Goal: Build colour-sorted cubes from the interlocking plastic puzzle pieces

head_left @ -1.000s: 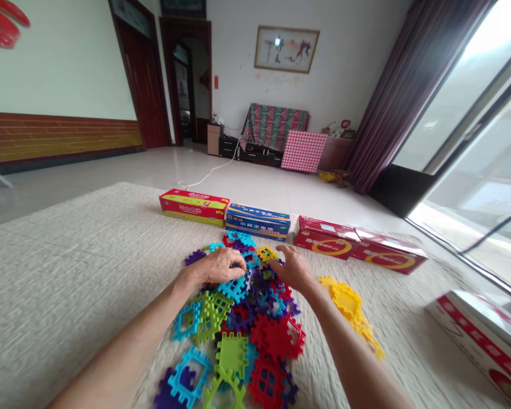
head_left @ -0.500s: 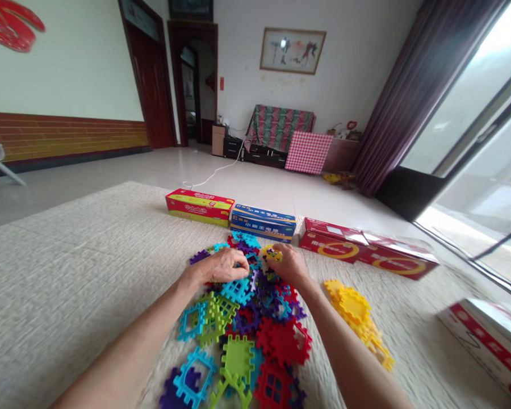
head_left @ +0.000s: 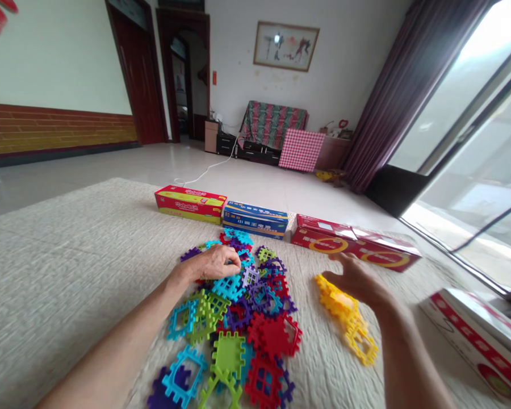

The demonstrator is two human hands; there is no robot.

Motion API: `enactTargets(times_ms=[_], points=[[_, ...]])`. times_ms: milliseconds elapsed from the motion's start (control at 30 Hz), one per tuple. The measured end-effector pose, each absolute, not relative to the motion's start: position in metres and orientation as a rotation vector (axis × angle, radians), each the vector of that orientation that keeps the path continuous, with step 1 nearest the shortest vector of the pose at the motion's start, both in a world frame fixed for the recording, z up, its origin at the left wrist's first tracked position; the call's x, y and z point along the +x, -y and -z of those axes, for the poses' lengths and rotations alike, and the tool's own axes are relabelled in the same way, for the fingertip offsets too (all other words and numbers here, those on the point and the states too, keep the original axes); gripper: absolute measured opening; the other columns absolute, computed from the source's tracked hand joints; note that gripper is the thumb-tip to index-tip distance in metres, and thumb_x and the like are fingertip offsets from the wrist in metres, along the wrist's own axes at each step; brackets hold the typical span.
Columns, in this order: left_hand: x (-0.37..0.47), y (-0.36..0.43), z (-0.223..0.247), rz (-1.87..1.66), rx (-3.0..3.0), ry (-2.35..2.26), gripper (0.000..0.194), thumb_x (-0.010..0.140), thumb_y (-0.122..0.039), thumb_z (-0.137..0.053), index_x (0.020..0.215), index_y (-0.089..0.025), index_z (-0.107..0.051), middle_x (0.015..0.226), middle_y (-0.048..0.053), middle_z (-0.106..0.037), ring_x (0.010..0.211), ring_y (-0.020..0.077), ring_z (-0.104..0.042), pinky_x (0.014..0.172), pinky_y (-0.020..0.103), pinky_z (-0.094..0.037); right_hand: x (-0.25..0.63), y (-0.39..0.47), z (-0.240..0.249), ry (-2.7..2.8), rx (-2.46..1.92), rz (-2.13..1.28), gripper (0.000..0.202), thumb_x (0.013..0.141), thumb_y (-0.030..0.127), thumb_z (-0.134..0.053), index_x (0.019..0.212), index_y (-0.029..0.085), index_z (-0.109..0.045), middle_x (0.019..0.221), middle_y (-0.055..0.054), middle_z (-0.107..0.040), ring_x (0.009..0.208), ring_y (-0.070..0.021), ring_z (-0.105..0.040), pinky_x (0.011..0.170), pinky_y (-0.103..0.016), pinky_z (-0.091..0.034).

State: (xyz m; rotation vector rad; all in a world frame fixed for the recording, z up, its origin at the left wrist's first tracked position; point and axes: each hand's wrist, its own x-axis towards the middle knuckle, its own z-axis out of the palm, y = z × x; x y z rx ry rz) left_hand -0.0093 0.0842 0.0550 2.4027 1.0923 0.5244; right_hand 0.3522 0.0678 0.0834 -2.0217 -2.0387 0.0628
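A heap of flat plastic pieces with notched edges, in blue, green, red and purple, covers the middle of the pale textured surface; a red piece [head_left: 276, 335] lies at its right side. My left hand [head_left: 217, 262] rests over the upper left of the heap with curled fingers; what they hold, if anything, is hidden. Right of the heap is a separate group of yellow pieces [head_left: 343, 307]. My right hand [head_left: 353, 275] hovers at the top of that group, its thumb and fingers apart and nothing visible between them.
Behind the heap stand a red and yellow-green box [head_left: 189, 205], a blue box [head_left: 254, 221] and red boxes [head_left: 323, 236] in a row. A white and red box [head_left: 477, 341] lies at the right. The pale textured surface [head_left: 89, 244] extends left.
My right hand has moved right, from the top of the mixed heap to the yellow pieces, and opened; the yellow piece it held is out of it. The view has shifted slightly.
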Motion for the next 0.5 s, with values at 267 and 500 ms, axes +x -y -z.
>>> enactTargets(times_ms=[267, 500], points=[[-0.008, -0.082, -0.057, -0.528, 2.409, -1.093, 0.017, 0.077, -0.025, -0.054, 0.075, -0.02, -0.071, 0.08, 0.0, -0.068, 0.076, 0.0126, -0.06, 0.072, 0.02, -0.042, 0.268, -0.073, -0.037, 2.08, -1.724, -0.425, 0.033, 0.083, 0.027, -0.052, 0.112, 0.016, -0.06, 0.1, -0.01, -0.07, 0.081, -0.0181, -0.067, 0.071, -0.028, -0.047], [-0.006, -0.081, -0.058, -0.526, 2.376, -1.156, 0.016, 0.078, -0.027, -0.055, 0.077, -0.02, -0.07, 0.081, -0.001, -0.07, 0.076, 0.0134, -0.062, 0.073, 0.021, -0.044, 0.265, -0.077, -0.033, 1.92, -1.66, -0.589, 0.03, 0.084, 0.031, -0.048, 0.106, 0.018, -0.064, 0.081, -0.003, -0.071, 0.068, -0.0148, -0.065, 0.065, -0.026, -0.047]])
